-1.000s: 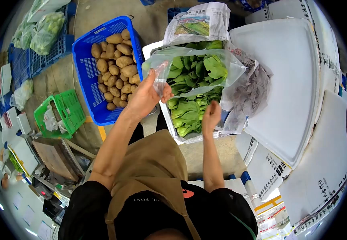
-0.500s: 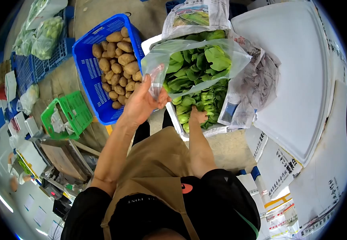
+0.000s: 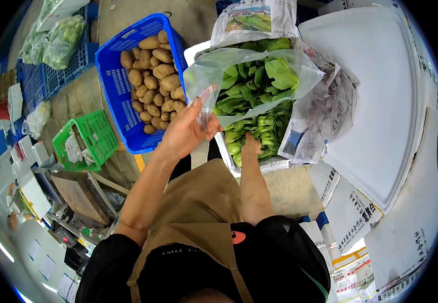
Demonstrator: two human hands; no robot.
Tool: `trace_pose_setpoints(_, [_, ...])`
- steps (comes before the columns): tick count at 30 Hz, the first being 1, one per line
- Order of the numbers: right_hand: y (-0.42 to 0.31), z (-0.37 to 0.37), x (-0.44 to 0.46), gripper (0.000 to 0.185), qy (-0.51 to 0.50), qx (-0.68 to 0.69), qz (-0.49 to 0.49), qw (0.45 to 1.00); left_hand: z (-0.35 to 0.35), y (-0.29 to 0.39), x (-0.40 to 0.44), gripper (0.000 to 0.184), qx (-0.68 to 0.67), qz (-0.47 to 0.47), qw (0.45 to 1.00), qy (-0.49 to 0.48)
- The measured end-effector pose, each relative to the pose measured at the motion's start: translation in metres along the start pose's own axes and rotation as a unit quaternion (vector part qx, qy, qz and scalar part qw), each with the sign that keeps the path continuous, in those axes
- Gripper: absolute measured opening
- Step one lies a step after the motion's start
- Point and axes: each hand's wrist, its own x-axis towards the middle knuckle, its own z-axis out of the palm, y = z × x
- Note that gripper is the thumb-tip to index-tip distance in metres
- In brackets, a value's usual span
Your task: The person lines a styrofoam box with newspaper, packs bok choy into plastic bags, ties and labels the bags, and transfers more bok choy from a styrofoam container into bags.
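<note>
My left hand [image 3: 191, 129] is closed on the edge of a clear plastic bag [image 3: 201, 76], which spreads open over a white foam box [image 3: 195, 52] of leafy greens. Leafy greens [image 3: 254, 86] show inside the bag, and more greens [image 3: 267, 126] lie below its rim in the box. My right hand [image 3: 251, 146] reaches into these lower greens near the box's front edge. Its fingertips are hidden among the leaves, so what they hold cannot be made out.
A blue crate [image 3: 110, 76] of potatoes [image 3: 153, 83] stands left of the box. Crumpled newspaper [image 3: 330, 101] hangs over the box's right side, beside a large white foam lid [image 3: 365, 96]. Further left are a green basket [image 3: 98, 139] and bagged vegetables [image 3: 63, 43].
My right hand has moved left from over the box's right part and down into the lower greens. My left hand keeps its hold on the bag.
</note>
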Motion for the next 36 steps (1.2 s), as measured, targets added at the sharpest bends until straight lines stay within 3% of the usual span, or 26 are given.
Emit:
trace_pose_setpoints(10, [-0.015, 0.011, 0.014, 0.065, -0.015, -0.100, 0.015, 0.995, -0.004, 0.000, -0.004, 0.054, 0.005, -0.017, 1.000, 0.008])
trace_pose_setpoints(15, [0.011, 0.002, 0.008, 0.042, 0.037, 0.098, -0.031, 0.994, 0.000, -0.001, -0.008, 0.052, 0.000, -0.010, 1.000, 0.002])
trace_pose_setpoints(18, [0.027, -0.016, -0.012, 0.024, 0.046, 0.280, -0.077, 0.956, -0.001, -0.001, -0.007, 0.051, -0.004, -0.012, 1.000, 0.000])
trace_pose_setpoints(21, [0.046, -0.033, -0.009, 0.021, 0.071, 0.291, -0.082, 0.950, -0.002, -0.002, -0.008, 0.050, -0.009, -0.017, 1.000, 0.003])
trace_pose_setpoints(25, [0.060, -0.065, -0.023, 0.024, -0.052, 0.494, -0.065, 0.865, -0.004, -0.002, -0.008, 0.049, -0.010, -0.013, 1.000, 0.004])
trace_pose_setpoints(30, [0.090, -0.101, -0.016, 0.032, -0.104, 0.520, -0.158, 0.833, -0.011, -0.008, -0.010, 0.049, 0.006, -0.012, 1.000, -0.001])
trace_pose_setpoints(36, [0.052, -0.213, -0.094, 0.038, -0.192, 0.516, -0.298, 0.780, -0.023, -0.013, -0.011, 0.050, 0.047, 0.016, 0.999, -0.021])
